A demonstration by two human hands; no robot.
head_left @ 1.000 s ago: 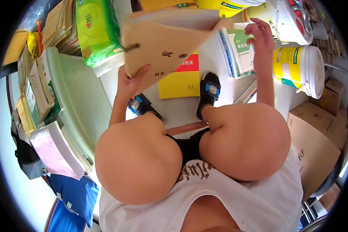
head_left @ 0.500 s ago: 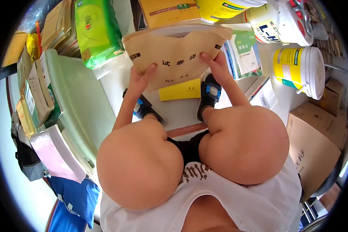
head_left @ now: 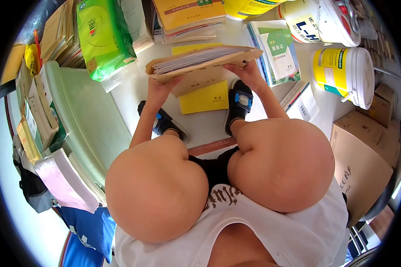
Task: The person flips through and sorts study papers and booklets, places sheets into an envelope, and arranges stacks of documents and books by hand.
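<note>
Both hands grip a brown paper envelope (head_left: 202, 75) packed with white sheets (head_left: 200, 59). Its open top edge now faces up toward me. My left hand (head_left: 164, 89) is closed on its left end, thumb on the near face. At the right end my right hand (head_left: 249, 73) pinches it the same way. Beneath the envelope, between my sandalled feet, lies a yellow booklet (head_left: 205, 99) on the floor. Another yellow piece (head_left: 194, 48) shows partly behind the envelope. My knees are bent up close in front of me.
A stack with an orange cover (head_left: 189, 15) lies beyond the envelope. Green-covered books (head_left: 276, 53) and white buckets (head_left: 343, 75) stand to the right, near a cardboard box (head_left: 363, 155). A green tissue pack (head_left: 104, 40) and a pale green bin (head_left: 82, 111) are at left.
The envelope has tipped from showing its printed face to showing its open top and the sheets inside. More of the yellow booklet and the orange-covered stack is visible. Both hands keep their hold.
</note>
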